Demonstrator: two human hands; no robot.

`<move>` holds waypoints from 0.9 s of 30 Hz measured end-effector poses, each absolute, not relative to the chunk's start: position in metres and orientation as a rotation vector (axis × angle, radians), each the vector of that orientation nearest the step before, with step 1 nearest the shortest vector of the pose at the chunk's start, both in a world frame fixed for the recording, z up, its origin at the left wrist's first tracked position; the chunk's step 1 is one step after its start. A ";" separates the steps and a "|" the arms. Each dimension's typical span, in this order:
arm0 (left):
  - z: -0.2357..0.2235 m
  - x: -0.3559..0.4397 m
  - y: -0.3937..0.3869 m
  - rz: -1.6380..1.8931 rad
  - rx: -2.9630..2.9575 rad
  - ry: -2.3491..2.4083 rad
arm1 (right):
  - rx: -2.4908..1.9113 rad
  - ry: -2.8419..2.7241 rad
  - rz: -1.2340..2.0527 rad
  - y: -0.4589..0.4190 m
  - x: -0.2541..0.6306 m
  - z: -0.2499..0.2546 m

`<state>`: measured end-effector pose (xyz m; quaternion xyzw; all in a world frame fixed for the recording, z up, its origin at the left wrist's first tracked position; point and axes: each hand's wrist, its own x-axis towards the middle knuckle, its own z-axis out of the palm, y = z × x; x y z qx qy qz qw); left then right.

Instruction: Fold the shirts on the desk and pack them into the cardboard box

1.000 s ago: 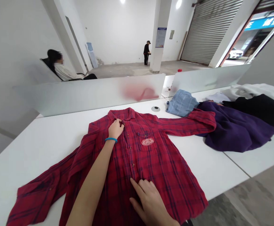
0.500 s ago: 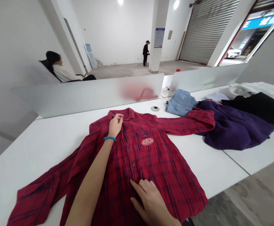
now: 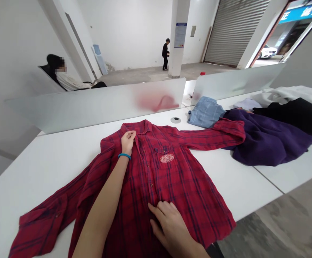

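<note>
In my head view, the red plaid shirt [image 3: 183, 186] lies spread front-up on the white bench [image 3: 38, 161] straight before me, its collar [image 3: 146, 127] away from me and its lower part nearest; one sleeve reaches out to my right as far as the purple garment [image 3: 271, 139], while the other slants down to the near left with its cuff [image 3: 39, 225] on the bench.

My left grip [image 3: 127, 142], with a blue band [image 3: 124, 156] at the wrist, is at the neck of the shirt; its fingers are curled into a pinch, and by the lifted strip beside the fingertips I take it to be grasping the front edge just below the collar; my right grip [image 3: 172, 222] is released, palm down on the lower front, the index finger pointing at the button band [image 3: 149, 175], to the near side of the chest pocket's pale emblem [image 3: 166, 158].

I judge the step in hand to be setting the shirt's front edge straight at the neck, one hand drawing and the other steadying; the next move seems to call for a light pull along that edge, with my right palm holding the cloth flat so the front does not skew.

Beyond the right sleeve, a folded blue checked garment [image 3: 206, 111] sits near the frosted divider [image 3: 97, 107]; a black garment [image 3: 295, 113] lies behind the purple one; past the divider, one person [image 3: 71, 82] reclines in a chair and another [image 3: 165, 53] stands near a pillar [image 3: 177, 59].
</note>
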<state>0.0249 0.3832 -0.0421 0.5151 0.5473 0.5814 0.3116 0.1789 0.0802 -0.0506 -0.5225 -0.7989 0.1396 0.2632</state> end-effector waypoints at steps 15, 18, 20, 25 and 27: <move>-0.040 0.033 0.374 1.190 1.723 1.575 | -1.450 -2.190 0.553 0.081 0.182 -0.038; -0.039 0.034 0.374 1.111 1.813 1.643 | -1.452 -2.197 0.563 0.081 0.182 -0.037; -0.036 0.033 0.373 1.064 1.873 1.705 | -1.450 -2.199 0.571 0.081 0.183 -0.037; -0.028 0.038 0.366 0.909 2.028 1.899 | -1.449 -2.204 0.579 0.081 0.183 -0.035; -0.026 0.043 0.363 0.828 2.078 1.966 | -1.451 -2.204 0.580 0.081 0.184 -0.034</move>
